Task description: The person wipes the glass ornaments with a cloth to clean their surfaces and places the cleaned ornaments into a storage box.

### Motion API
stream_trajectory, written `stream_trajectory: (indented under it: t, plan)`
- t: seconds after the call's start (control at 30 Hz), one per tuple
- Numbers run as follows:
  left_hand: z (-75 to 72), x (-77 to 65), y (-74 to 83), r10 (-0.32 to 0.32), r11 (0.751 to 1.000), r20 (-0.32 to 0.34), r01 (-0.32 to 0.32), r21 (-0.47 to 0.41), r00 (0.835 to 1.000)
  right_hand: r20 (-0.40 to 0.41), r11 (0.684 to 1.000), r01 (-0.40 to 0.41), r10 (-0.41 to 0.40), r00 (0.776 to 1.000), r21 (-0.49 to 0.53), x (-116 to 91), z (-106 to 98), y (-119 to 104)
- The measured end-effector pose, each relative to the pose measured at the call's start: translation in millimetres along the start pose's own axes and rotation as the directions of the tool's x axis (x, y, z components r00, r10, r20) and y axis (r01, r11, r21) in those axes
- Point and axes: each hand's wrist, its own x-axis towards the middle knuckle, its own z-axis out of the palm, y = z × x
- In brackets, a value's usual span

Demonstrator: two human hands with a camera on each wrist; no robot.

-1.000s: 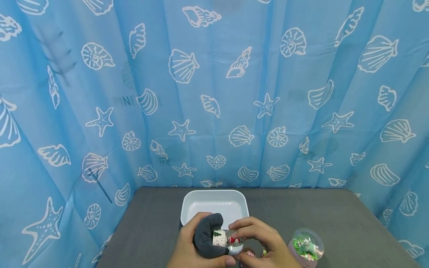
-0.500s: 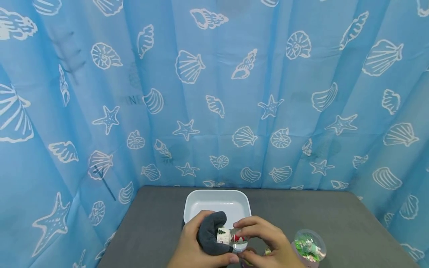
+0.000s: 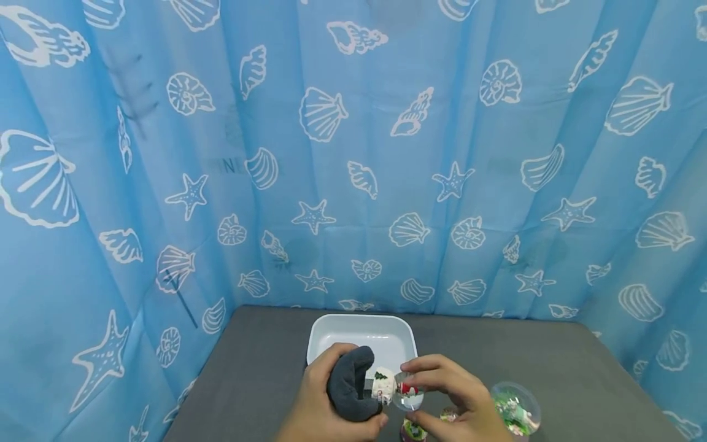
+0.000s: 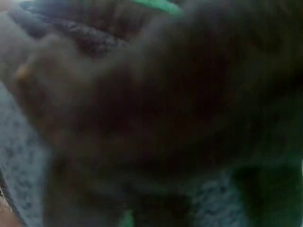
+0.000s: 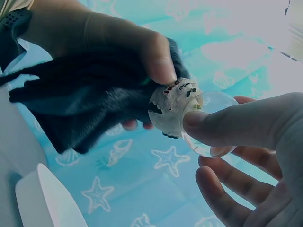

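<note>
A small snow globe (image 3: 383, 387) lies on its side between my hands, with a white base bearing a green tree and a clear dome with red and white inside. My right hand (image 3: 461, 399) pinches the dome between thumb and fingertips. My left hand (image 3: 323, 396) grips a bunched dark grey cloth (image 3: 345, 390) beside the base. In the right wrist view the cloth (image 5: 94, 101) hangs down in loose folds, and the left thumb touches the base of the snow globe (image 5: 170, 111). The left wrist view is dark and blurred.
Behind the hands, a white tray (image 3: 409, 344) stands on the grey table (image 3: 475, 344). A larger snow globe (image 3: 516, 408) with green filling is at the right. Small colourful items (image 3: 414, 430) sit partly hidden below the right hand. A blue shell-print curtain (image 3: 353, 184) hangs behind.
The snow globe has shifted a little to the right, away from the cloth, and more of its white base shows. Both hands keep their holds. The head view has turned slightly.
</note>
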Motion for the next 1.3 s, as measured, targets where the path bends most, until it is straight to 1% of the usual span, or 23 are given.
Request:
stream_trajectory:
  t: [0.07,0.17,0.27,0.37,0.4,0.47,0.53,0.6,0.7,0.77,0.8,0.87,0.9,0.97,1.07,1.13,1.23,1.3]
  plan:
    - [-4.1,0.5,-0.6,0.021,0.998,-0.043,-0.019,0.051,0.999,-0.004,1.0,-0.019,0.019,1.0,-0.021,0.0,-4.3,-2.1]
    - [-11.7,1.6,-1.0,0.056,0.993,-0.106,-0.044,0.113,0.993,0.0,0.998,-0.038,0.038,0.999,-0.055,0.7,-11.7,-4.3]
    - [-18.6,1.7,-0.7,0.045,0.989,-0.154,-0.022,0.15,0.987,0.003,0.992,-0.056,0.057,0.998,-0.115,0.5,-18.5,-6.0]
    - [-26.0,0.9,-1.1,0.045,0.985,-0.181,-0.013,0.172,0.982,0.006,0.977,-0.081,0.084,0.996,-0.199,1.4,-21.5,-7.3]
    - [-28.4,0.6,-1.4,0.043,0.985,-0.187,-0.01,0.175,0.981,0.013,0.972,-0.077,0.082,0.997,-0.222,2.6,-21.8,-7.2]
    - [-33.6,0.4,-1.7,0.039,0.983,-0.2,-0.002,0.184,0.979,0.033,0.956,-0.083,0.096,0.995,-0.283,6.0,-22.0,-7.5]
    - [-38.7,0.2,-1.6,0.026,0.979,-0.222,0.02,0.203,0.975,0.068,0.925,-0.095,0.129,0.989,-0.369,10.8,-22.0,-8.0]
    - [-43.1,-0.4,-0.9,0.011,0.973,-0.244,0.046,0.226,0.97,0.111,0.885,-0.103,0.17,0.979,-0.455,16.2,-21.5,-7.9]
    - [-47.6,-1.1,1.5,-0.006,0.967,-0.267,0.073,0.244,0.964,0.187,0.836,-0.09,0.224,0.957,-0.541,24.6,-22.0,-5.9]
    - [-49.9,-1.4,2.2,-0.009,0.966,-0.271,0.078,0.246,0.963,0.225,0.819,-0.076,0.244,0.943,-0.569,30.7,-21.9,-3.5]
    - [-51.5,-2.1,2.0,-0.011,0.966,-0.273,0.081,0.246,0.962,0.244,0.815,-0.069,0.252,0.936,-0.576,34.2,-21.1,-2.0]
    - [-53.3,-3.6,0.9,-0.021,0.965,-0.274,0.092,0.248,0.961,0.275,0.8,-0.067,0.282,0.919,-0.596,39.9,-19.7,0.0]
    - [-54.4,-4.4,-0.1,-0.029,0.963,-0.277,0.101,0.25,0.96,0.288,0.79,-0.082,0.316,0.904,-0.608,43.4,-18.7,0.7]
    - [-56.7,-6.2,-2.7,-0.048,0.96,-0.285,0.123,0.251,0.957,0.317,0.779,-0.102,0.366,0.875,-0.618,50.1,-16.3,4.2]
    - [-60.1,-8.5,-6.2,-0.079,0.956,-0.299,0.158,0.249,0.951,0.348,0.762,-0.153,0.453,0.821,-0.63,59.1,-11.9,11.3]
    - [-62.1,-10.0,-7.8,-0.098,0.953,-0.309,0.179,0.246,0.946,0.361,0.751,-0.181,0.495,0.791,-0.634,63.3,-8.5,17.2]
    - [-64.6,-12.2,-9.3,-0.109,0.95,-0.313,0.192,0.247,0.943,0.371,0.736,-0.215,0.543,0.753,-0.641,67.6,-2.3,26.3]
    - [-65.8,-13.6,-9.7,-0.114,0.948,-0.313,0.197,0.25,0.943,0.377,0.729,-0.226,0.563,0.736,-0.647,69.9,2.6,32.5]
